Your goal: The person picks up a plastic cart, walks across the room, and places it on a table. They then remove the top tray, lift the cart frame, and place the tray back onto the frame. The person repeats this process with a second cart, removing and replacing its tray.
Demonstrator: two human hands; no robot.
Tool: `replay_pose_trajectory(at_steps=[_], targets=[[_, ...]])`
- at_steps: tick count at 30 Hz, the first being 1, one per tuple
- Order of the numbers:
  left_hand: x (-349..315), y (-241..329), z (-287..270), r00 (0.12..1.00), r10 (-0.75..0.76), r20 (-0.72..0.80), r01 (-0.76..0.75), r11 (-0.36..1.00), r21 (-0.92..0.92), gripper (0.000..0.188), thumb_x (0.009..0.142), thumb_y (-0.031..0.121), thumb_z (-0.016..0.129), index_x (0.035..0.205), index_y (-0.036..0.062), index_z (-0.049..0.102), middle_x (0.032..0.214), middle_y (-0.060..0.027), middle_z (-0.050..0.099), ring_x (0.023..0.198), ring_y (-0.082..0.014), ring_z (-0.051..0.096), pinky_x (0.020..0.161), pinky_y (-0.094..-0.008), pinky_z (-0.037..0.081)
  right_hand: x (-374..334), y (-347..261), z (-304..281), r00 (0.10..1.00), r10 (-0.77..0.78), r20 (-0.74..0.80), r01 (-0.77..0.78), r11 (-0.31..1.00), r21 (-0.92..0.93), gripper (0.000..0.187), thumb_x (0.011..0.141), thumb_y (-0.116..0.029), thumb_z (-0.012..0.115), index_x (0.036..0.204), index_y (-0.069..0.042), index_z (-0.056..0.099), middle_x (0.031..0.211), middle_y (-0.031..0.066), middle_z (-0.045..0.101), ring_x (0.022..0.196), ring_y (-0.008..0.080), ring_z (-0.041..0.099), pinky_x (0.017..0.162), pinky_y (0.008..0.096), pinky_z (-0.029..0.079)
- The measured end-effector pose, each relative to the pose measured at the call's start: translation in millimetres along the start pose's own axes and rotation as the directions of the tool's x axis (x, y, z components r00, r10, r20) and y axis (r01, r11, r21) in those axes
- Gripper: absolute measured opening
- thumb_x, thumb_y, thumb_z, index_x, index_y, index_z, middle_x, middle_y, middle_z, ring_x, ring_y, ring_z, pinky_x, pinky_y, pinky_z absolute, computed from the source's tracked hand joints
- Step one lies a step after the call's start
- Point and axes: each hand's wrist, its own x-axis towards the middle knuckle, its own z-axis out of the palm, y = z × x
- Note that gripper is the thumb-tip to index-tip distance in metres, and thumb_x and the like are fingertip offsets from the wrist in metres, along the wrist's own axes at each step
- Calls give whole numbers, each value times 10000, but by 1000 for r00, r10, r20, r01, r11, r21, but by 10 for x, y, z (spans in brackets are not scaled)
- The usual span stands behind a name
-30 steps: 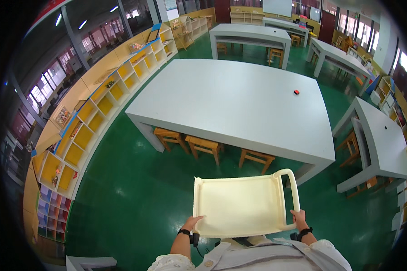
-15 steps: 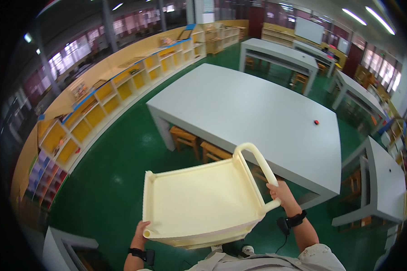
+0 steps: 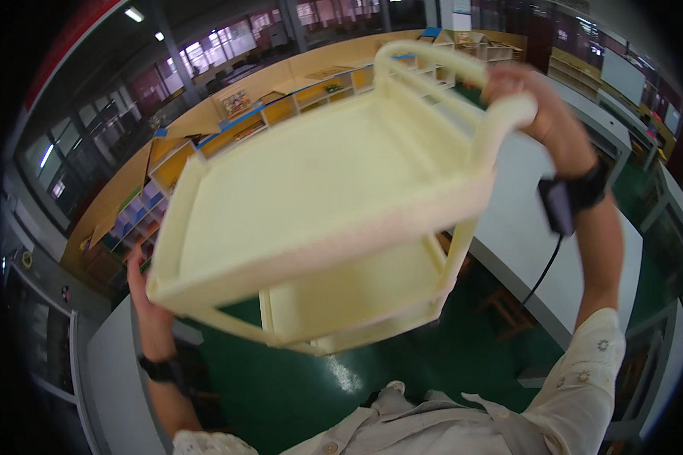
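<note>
A cream plastic utility cart (image 3: pixel 303 189) is lifted in front of me and tilted, its handle end raised toward the upper right. Below its top tray shows a lower shelf (image 3: pixel 349 292), joined by corner posts. My right hand (image 3: pixel 527 98), blurred by motion, is wrapped round the curved handle (image 3: pixel 432 57). At the opposite end, my left hand (image 3: pixel 144 277) holds the near left corner of the top tray, some of its fingers behind the rim. Nothing lies on the tray.
A long grey-white table (image 3: pixel 539 220) stands just right of and behind the cart, a wooden stool (image 3: pixel 506 311) by its edge. Another table (image 3: pixel 121 371) is at lower left. Low cubby shelves (image 3: pixel 281 112) curve along the far side. Green floor (image 3: pixel 281 402) lies below.
Both hands have raised the cart from low down to chest height or higher, bringing its lower shelf into view. The view has swung left.
</note>
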Motion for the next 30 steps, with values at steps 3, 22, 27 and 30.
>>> replay_pose_trajectory(at_steps=[3,22,27,30], targets=[[358,686,436,996,73,43,-81,966,246,442,883,356,538,1197,46,562,1140,-120,629,1038,-269,604,910,-415,482,-326,-508,252,936,-352,-12,286,779,-558,307,838,-68,595,1119,28,519,820,30,568,732,115,549,663,242,460],[1635,310,3575,583,-17,812,-176,973,147,402,855,269,550,1160,7,561,1100,-212,612,1057,-372,594,922,-572,459,-2985,-1189,638,230,-960,161,117,-137,-984,296,902,-185,555,1114,19,529,932,102,587,845,186,601,802,376,513],[2054,-593,3963,738,-149,658,-2,975,223,340,830,295,520,1038,41,605,1002,-158,636,957,-331,622,875,-614,456,-3383,-1921,533,48,-980,-195,191,200,-961,311,925,-220,536,1121,21,524,948,120,585,859,203,612,825,407,526],[2479,-989,3995,666,-225,711,94,971,219,293,800,283,564,984,64,626,949,-121,643,919,-299,630,856,-582,477,-3534,-2178,399,43,-877,-478,268,471,-841,323,939,-242,524,1126,22,522,958,131,585,867,214,619,839,426,534]])
